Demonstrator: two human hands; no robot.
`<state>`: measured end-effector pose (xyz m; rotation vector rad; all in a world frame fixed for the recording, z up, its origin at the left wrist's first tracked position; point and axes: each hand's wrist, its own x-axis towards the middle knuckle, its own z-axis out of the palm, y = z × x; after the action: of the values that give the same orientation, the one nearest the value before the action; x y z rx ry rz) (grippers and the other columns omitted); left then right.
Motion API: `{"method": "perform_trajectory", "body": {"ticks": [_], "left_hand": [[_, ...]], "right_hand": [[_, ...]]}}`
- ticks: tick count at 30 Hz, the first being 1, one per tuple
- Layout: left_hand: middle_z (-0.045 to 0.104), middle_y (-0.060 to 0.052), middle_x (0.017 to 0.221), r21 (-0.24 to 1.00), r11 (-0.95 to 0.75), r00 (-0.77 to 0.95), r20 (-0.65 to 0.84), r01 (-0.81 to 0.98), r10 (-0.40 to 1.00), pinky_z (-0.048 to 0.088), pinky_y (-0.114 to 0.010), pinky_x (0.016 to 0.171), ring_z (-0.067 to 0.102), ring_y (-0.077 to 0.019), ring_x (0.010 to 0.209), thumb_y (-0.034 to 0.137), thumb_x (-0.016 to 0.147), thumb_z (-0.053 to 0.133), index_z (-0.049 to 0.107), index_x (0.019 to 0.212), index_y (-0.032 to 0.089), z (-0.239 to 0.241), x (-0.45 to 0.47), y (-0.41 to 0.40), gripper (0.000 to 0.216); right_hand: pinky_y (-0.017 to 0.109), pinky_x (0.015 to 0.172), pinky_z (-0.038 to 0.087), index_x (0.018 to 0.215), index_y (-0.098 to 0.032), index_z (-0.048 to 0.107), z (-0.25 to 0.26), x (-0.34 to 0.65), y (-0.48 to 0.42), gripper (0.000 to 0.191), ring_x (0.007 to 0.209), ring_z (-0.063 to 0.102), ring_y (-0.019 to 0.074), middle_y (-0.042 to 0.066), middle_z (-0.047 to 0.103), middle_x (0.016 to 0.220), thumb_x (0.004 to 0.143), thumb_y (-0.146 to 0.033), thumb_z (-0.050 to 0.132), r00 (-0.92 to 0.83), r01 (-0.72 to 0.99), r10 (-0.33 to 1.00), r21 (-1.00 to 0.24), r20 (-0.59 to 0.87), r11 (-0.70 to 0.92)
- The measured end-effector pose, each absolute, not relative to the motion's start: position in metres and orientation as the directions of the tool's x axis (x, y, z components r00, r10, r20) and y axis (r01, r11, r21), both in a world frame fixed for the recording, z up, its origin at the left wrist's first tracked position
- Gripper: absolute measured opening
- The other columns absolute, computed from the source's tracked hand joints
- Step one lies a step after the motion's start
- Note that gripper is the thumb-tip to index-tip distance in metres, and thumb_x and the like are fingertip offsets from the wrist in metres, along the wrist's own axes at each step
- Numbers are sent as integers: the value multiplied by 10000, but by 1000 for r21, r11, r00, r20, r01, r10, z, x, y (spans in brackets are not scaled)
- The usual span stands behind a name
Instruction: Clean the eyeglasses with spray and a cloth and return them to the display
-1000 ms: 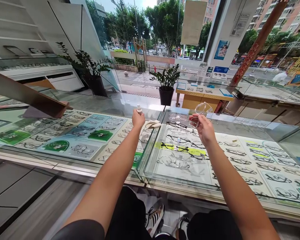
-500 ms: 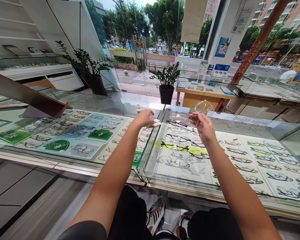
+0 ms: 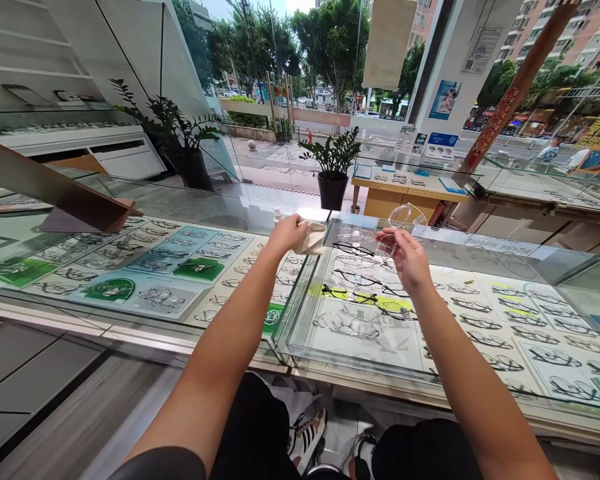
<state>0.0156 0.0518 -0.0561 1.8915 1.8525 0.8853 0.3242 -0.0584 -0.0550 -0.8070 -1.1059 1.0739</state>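
My left hand (image 3: pixel 289 235) is closed on a pale beige cloth (image 3: pixel 311 240), which hangs in folds just above the glass counter. Behind that hand stands a small white bottle (image 3: pixel 277 215), partly hidden by it. Between thumb and fingers, my right hand (image 3: pixel 411 259) pinches a pair of clear-framed eyeglasses (image 3: pixel 399 215), raised over the counter's far side. Below both hands, several rows of eyeglasses (image 3: pixel 354 277) lie inside the glass display case (image 3: pixel 300 320).
A brown slanted board (image 3: pixel 70 193) stands on the counter at left. Two potted plants, one in a black pot (image 3: pixel 332 190), are beyond the counter by the window. A wooden display table (image 3: pixel 380 190) with more eyeglasses is at the back right.
My left hand has closed on the cloth and lifted it off the glass, so it now hangs in folds. My right hand with the eyeglasses has barely moved.
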Motion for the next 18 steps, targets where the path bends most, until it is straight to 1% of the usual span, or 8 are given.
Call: {"method": "perform_trajectory", "body": {"ticks": [4,6,8,10,12,15,16,18], "left_hand": [[698,-54,804,865,-264,-148,355,426,923,436,-293,623,609,-190,695,431,941,667,621,845,212,-44,28,45,244],[684,-35,798,894,-359,-147,406,267,902,440,-274,615,610,-172,699,489,928,700,592,836,214,-37,35,38,310],[683,-25,807,877,-440,-144,469,196,871,443,-265,612,620,-164,704,536,917,729,570,859,220,-29,42,25,358],[658,-10,783,811,-523,-162,571,262,805,424,-265,612,604,-157,693,529,931,732,543,857,227,-22,50,10,363],[609,9,723,704,-573,-164,680,420,715,388,-275,624,556,-147,662,487,953,722,524,831,229,-16,57,-5,348],[566,27,673,586,-567,-89,736,579,671,341,-290,641,486,-138,623,438,956,718,518,807,226,-11,63,-19,328],[558,30,669,591,-564,-73,725,577,685,333,-288,637,474,-136,617,430,949,722,515,802,226,-10,64,-21,326],[532,38,666,672,-567,-71,672,477,737,330,-277,616,463,-132,612,433,927,737,512,795,227,-9,64,-21,333]], "right_hand": [[427,1000,557,988,-280,825,-48,319,-66,312,1100,742,267,64,830,1131,889,-575,809,17,-254,955,-923,295,290],[440,1009,556,979,-279,832,-45,315,-72,314,1099,743,277,65,829,1109,896,-580,805,-41,-248,952,-926,303,284],[444,1009,556,984,-280,836,-41,309,-79,310,1087,742,278,64,828,1089,912,-579,794,-103,-247,944,-927,313,281],[439,1001,553,1003,-280,843,-38,303,-86,303,1075,740,272,64,825,1084,945,-568,769,-169,-243,928,-927,331,287],[435,992,553,1023,-280,847,-37,299,-92,304,1077,737,268,66,823,1093,979,-561,739,-235,-232,906,-925,352,299],[434,993,558,1034,-279,844,-38,294,-96,318,1083,736,263,67,822,1111,1000,-569,717,-307,-210,882,-929,358,304],[432,992,558,1034,-276,844,-38,293,-97,325,1081,736,260,68,822,1111,1000,-573,718,-320,-202,878,-931,355,303],[423,985,554,1036,-263,844,-40,292,-97,339,1071,737,253,73,820,1100,999,-577,721,-333,-194,876,-934,349,298]]}}
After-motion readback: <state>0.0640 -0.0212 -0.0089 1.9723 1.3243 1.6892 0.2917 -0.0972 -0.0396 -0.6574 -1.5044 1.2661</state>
